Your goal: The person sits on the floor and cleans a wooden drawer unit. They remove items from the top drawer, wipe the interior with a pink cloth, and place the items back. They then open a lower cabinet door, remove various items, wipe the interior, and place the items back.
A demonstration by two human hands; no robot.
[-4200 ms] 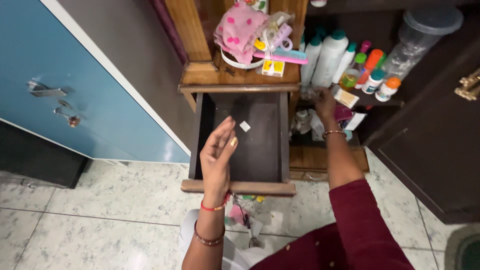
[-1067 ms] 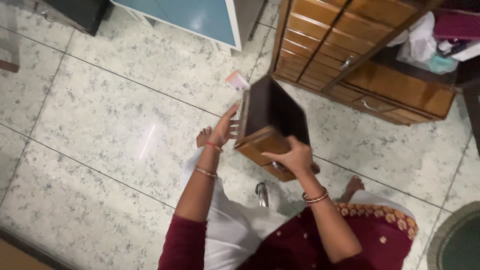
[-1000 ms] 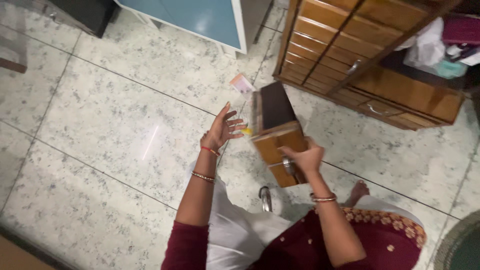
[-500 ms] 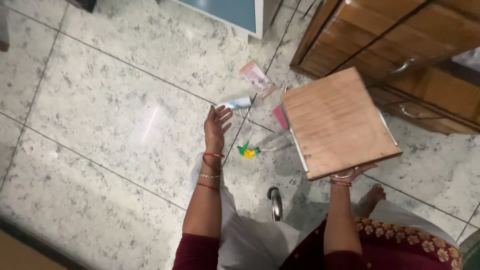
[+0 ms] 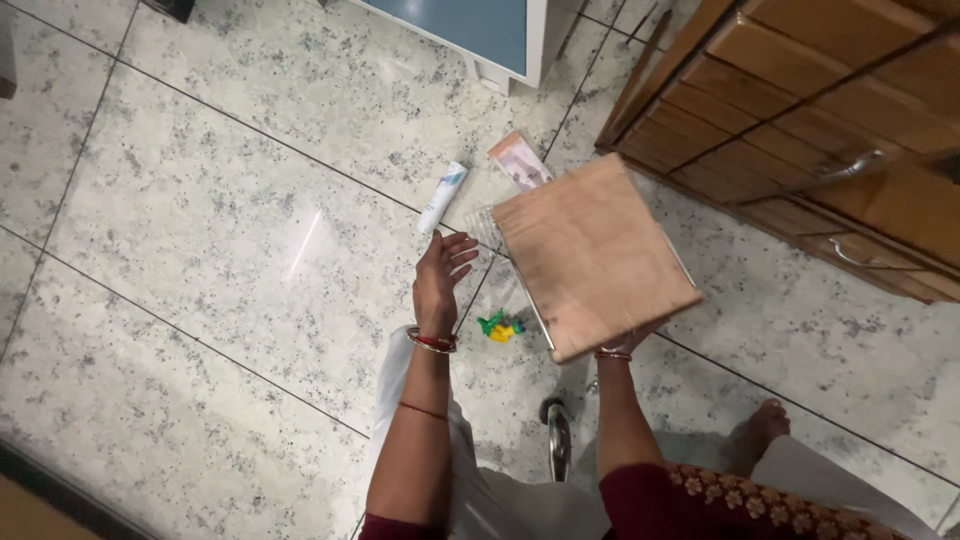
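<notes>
A wooden drawer (image 5: 590, 255) hangs upside down over the floor, its pale bottom panel facing me. My right hand (image 5: 622, 343) grips its near edge from underneath; only fingertips and wrist show. My left hand (image 5: 440, 275) is open beside the drawer's left side, fingers spread, touching nothing. A white tube (image 5: 441, 197) lies on the tiles just beyond my left hand. A pink packet (image 5: 518, 158) lies past the drawer's far corner. A small green and yellow piece (image 5: 498, 327) sits on the floor between my hands.
A wooden chest of drawers (image 5: 830, 150) with metal handles stands at the upper right. A blue and white cabinet (image 5: 480, 25) is at the top. A metal object (image 5: 557, 440) lies by my white-clad knees. My bare foot (image 5: 760, 425) rests on the speckled tiles.
The drawer, first in the cabinet, was pulled out and turned upside down over the floor. In the last half second it shifted left, and the white tube rolled farther from my left hand.
</notes>
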